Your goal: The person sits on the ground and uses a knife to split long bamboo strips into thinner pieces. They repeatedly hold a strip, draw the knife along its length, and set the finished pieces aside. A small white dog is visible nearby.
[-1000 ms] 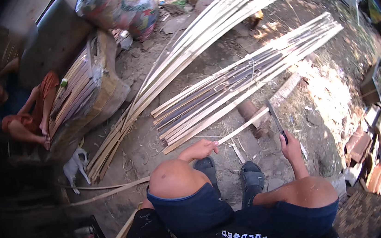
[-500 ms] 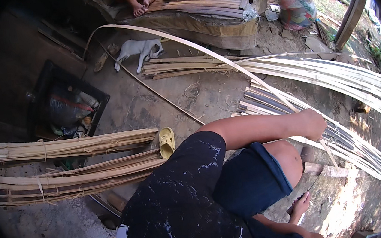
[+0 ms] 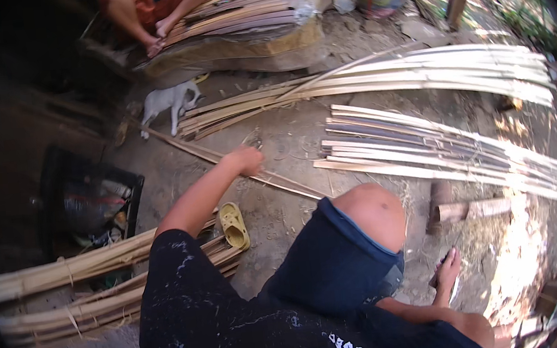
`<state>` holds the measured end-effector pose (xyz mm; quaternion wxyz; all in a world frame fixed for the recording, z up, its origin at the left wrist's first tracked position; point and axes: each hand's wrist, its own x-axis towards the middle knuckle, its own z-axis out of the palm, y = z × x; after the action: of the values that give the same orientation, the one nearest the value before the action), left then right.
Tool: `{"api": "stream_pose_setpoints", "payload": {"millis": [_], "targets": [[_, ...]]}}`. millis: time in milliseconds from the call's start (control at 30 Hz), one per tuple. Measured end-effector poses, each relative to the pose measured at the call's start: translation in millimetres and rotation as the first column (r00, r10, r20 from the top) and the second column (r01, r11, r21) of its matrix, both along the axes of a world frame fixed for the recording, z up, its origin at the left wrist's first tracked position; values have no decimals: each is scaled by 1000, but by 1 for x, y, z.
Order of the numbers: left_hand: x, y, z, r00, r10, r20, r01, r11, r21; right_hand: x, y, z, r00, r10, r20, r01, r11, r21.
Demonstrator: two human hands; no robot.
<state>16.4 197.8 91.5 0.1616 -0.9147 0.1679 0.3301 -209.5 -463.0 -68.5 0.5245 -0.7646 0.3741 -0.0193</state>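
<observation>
My left hand (image 3: 247, 160) reaches out over the ground in the middle, its fingers closed at a long, thin bamboo strip (image 3: 290, 188). The strip runs slantwise from near the cat toward my knee, lying close along another one; the fingertips are partly hidden. On the right, low beside my leg, my right hand (image 3: 446, 269) is closed round the dark handle of what looks like a thin-bladed knife (image 3: 454, 246). Ahead of that hand lies a short wooden block (image 3: 476, 209).
Bamboo strip bundles lie right (image 3: 425, 148), farther back (image 3: 364, 83) and left (image 3: 117, 252). A yellow clog (image 3: 233, 226) sits by the left bundles. A white cat (image 3: 166, 105) lies near a slatted bench (image 3: 242, 18), where another person (image 3: 166, 9) sits. A black-framed container (image 3: 134, 189) stands left.
My left hand has swung from the right side to the middle left. The long bent strip it held now lies low beside the other strip. My right hand stays low with the knife.
</observation>
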Motion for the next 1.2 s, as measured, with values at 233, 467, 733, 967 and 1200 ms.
{"api": "stream_pose_setpoints", "payload": {"millis": [233, 467, 733, 967, 1200], "targets": [[-9, -113, -53, 967, 182, 176, -42, 798, -601, 27, 34, 35, 998, -63, 19, 58, 977, 205], [-6, -407, -89, 945, -111, 307, 325, 407, -854, 16, 48, 50, 966, -229, 123, 176, 923, 344], [-20, -476, -127, 993, -115, -28, 32, 487, -873, 2, 74, 52, 975, -205, 90, 156, 910, 383], [-4, -416, -117, 990, -138, -24, 50, 507, -860, 1, 74, 45, 981, -186, 63, 142, 894, 426], [31, -367, -157, 863, 172, 474, 237, 691, -683, 4, 76, 55, 984, -143, 104, 87, 903, 421]]}}
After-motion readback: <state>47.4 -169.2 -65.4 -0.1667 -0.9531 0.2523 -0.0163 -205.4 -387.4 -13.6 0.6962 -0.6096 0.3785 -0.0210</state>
